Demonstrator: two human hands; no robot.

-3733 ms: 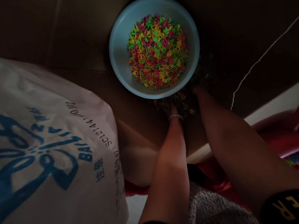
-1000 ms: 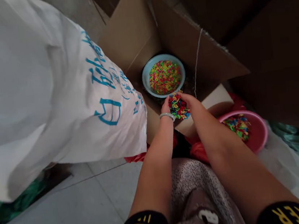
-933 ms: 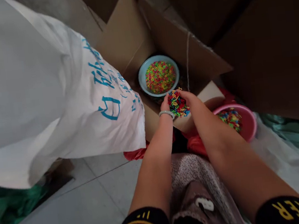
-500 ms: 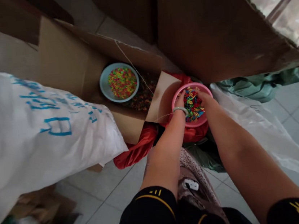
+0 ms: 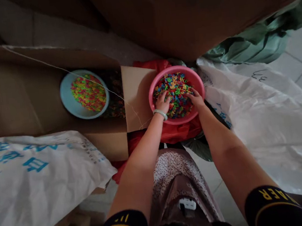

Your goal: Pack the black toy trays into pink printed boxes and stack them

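Observation:
A pink basin holds a heap of small multicoloured plastic pieces, too small to make out their exact shape. My left hand, with a pale bangle at the wrist, rests on the pieces at the basin's left side, fingers apart. Over on the right side of the heap, my right hand reaches inward past the rim with its fingers spread, touching the pieces. Neither hand shows a grip on anything.
Left of the basin, a cardboard box holds a light-blue basin of brighter plastic pieces, with a loose string across it. White sacks flank both sides. Red plastic lies under the pink basin. Large dark cardboard stands behind.
My view has shifted, bringing the pink basin closer to the middle. Both hands have come up from deeper in the pieces; their fingers now show spread over a fuller-looking heap.

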